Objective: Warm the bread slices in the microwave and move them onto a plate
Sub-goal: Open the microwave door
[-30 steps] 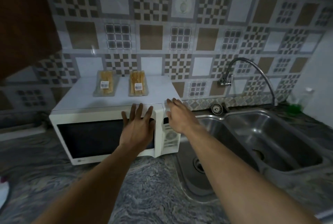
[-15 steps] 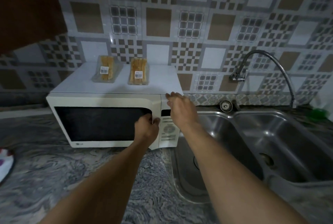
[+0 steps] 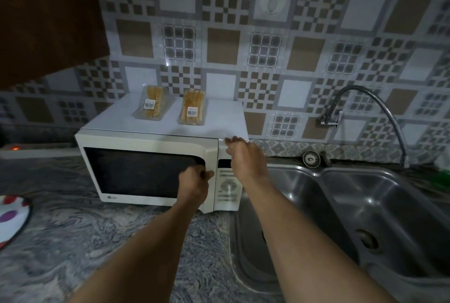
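Note:
A white microwave stands on the marbled counter with its dark-windowed door closed. Two clear packs of bread slices lie on its top: one at the left and one at the right. My left hand grips the right edge of the microwave door, fingers curled into the handle recess. My right hand rests with straight fingers on the top right corner of the microwave, above the control panel. A white plate with purple and red dots pokes in at the left edge.
A double steel sink lies right of the microwave, with a curved flexible tap on the tiled wall. A dark cabinet hangs at the upper left. A small red light glows at the far left.
My left hand went from lying flat on the door to curling round the door's right edge. My right hand stayed on the microwave's top right corner.

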Demonstrator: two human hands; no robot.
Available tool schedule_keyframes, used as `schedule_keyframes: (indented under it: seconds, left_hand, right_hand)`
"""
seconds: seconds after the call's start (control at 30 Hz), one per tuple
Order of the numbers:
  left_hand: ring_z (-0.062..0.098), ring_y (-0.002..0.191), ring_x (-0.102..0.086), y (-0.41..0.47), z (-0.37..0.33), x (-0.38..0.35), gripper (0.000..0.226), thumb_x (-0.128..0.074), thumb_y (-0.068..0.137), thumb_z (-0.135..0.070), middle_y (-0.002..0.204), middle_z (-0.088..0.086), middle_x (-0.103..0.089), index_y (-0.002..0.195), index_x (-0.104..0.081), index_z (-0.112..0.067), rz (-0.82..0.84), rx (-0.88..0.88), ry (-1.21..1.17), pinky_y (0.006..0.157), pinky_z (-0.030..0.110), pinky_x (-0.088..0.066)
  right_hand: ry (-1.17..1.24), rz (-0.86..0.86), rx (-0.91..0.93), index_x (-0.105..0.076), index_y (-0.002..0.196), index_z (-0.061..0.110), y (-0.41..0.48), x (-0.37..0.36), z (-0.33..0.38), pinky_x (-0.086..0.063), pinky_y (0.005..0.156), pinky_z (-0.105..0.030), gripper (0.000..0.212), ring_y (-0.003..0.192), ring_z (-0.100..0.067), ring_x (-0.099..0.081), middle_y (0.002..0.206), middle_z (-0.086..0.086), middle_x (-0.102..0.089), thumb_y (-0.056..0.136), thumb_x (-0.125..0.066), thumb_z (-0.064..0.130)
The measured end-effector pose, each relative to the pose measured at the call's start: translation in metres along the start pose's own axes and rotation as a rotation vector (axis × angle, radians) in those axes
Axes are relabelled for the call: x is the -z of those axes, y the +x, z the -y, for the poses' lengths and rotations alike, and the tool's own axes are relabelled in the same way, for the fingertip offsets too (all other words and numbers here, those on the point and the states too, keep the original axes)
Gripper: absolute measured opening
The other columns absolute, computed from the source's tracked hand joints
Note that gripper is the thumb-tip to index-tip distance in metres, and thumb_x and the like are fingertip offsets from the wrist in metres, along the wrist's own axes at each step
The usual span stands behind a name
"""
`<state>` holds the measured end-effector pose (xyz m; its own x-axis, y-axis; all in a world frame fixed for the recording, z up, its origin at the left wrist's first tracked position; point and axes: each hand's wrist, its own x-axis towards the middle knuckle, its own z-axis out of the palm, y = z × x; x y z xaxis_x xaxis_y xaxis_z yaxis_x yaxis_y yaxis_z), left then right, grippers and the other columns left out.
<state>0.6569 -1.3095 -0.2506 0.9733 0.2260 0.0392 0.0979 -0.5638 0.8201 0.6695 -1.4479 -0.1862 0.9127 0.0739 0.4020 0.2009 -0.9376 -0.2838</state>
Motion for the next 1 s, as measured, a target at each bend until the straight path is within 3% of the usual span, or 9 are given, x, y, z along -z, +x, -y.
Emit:
schedule_keyframes:
  seconds: [0.3,0.4,0.63,0.73,0.83,1.0]
  left_hand:
    - [0.013,0.056,-0.05,0.0,0.0,-0.001,0.032,-0.062,0.096,-0.021,0.069,0.005,-0.059,0.069,-0.058,-0.005,-0.037,-0.004,0.017,0.044,0.017,-0.037]
    - [0.017,0.063,-0.055,0.0,-0.001,0.0,0.03,-0.062,0.096,-0.022,0.074,0.01,-0.064,0.075,-0.063,0.0,-0.047,-0.024,0.012,0.056,0.026,-0.044]
    - [0.014,0.058,-0.051,-0.001,0.001,-0.004,0.032,-0.063,0.095,-0.023,0.069,0.006,-0.06,0.067,-0.058,-0.009,-0.054,-0.014,-0.01,0.052,0.025,-0.04]
    - [0.016,0.061,-0.052,-0.001,0.001,-0.005,0.03,-0.063,0.095,-0.023,0.066,0.007,-0.06,0.072,-0.062,-0.004,-0.072,-0.031,-0.011,0.06,0.027,-0.042]
    - [0.011,0.055,-0.045,-0.005,0.004,-0.004,0.035,-0.062,0.096,-0.022,0.06,0.003,-0.053,0.069,-0.057,-0.001,-0.089,-0.043,0.026,0.054,0.025,-0.035]
    - [0.022,0.062,-0.058,-0.027,0.014,0.004,0.034,-0.063,0.094,-0.027,0.07,0.012,-0.064,0.07,-0.059,-0.004,-0.061,-0.106,0.061,0.057,0.035,-0.048]
  right_hand:
    - [-0.048,0.001,0.013,-0.067,0.124,0.015,0.002,0.005,0.0,-0.053,0.086,-0.034,0.027,0.105,-0.025,-0.067,0.12,-0.009,-0.068,0.101,-0.055,0.021]
    - [-0.069,0.005,0.039,-0.066,0.127,0.018,0.003,0.006,0.0,-0.053,0.086,-0.035,0.028,0.108,-0.025,-0.066,0.124,-0.006,-0.067,0.102,-0.053,0.019]
    - [-0.108,0.046,0.075,-0.059,0.136,0.02,0.003,0.003,-0.002,-0.053,0.09,-0.04,0.035,0.115,-0.029,-0.063,0.131,-0.008,-0.063,0.102,-0.052,0.013]
    - [-0.113,0.046,0.089,-0.057,0.138,0.019,0.002,0.003,-0.002,-0.052,0.094,-0.043,0.038,0.121,-0.03,-0.06,0.136,-0.01,-0.06,0.102,-0.051,0.01]
    - [-0.109,0.046,0.091,-0.058,0.137,0.018,0.0,0.004,-0.002,-0.052,0.094,-0.044,0.038,0.121,-0.031,-0.06,0.135,-0.01,-0.059,0.101,-0.051,0.008]
    - [-0.129,0.047,0.071,-0.057,0.136,0.015,-0.002,0.007,0.001,-0.053,0.09,-0.042,0.048,0.115,-0.031,-0.061,0.13,-0.011,-0.061,0.093,-0.051,-0.006]
